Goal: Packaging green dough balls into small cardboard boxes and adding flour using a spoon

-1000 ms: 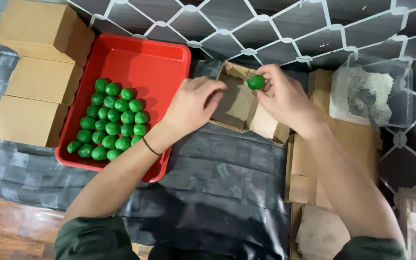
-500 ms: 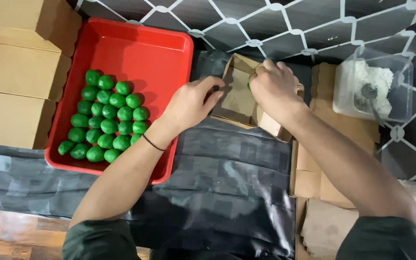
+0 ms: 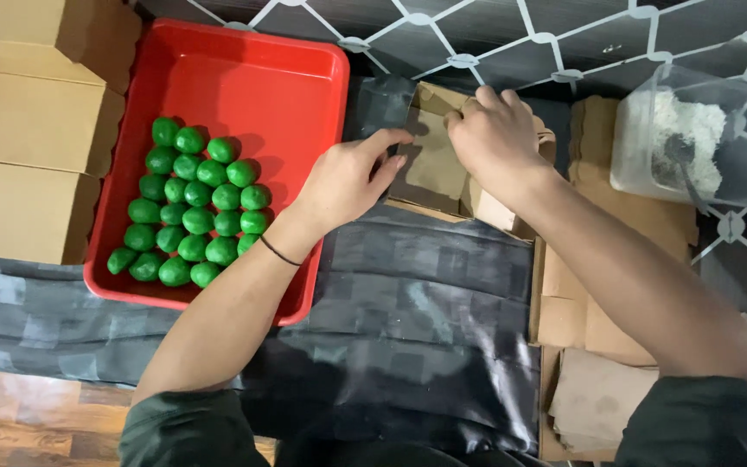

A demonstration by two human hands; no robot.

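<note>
From the head camera, looking down, both hands work at one small open cardboard box (image 3: 436,169) that sits on the dark sheet-covered surface (image 3: 425,329) just right of the red tray (image 3: 244,86). The left hand (image 3: 347,182) rests at the box's left edge, its fingers (image 3: 388,140) half curled with the tips laid on the near-left flap, seemingly to steady the box and keep that flap spread; it pinches nothing that can be seen. The right hand (image 3: 494,138) arches over the box's right side, fingers bent down into or onto the rim; whether anything lies under that palm cannot be told. The green round pieces (image 3: 190,203) lie packed in close rows in the tray's lower left part, close to the box on the left-hand side. Closed cardboard boxes (image 3: 32,138) are stacked left of the tray, flat cardboard blanks (image 3: 603,303) lie right of the open box, and a clear tub of pale shredded filling (image 3: 689,138) stands beyond those blanks, further right of the box. Against the earlier pictures: a second ago the right hand held one green piece in its fingertips above the box; half a second ago it had already dropped over the opening, and now no green piece shows there. The left hand has stayed at the box's left flap throughout.
</note>
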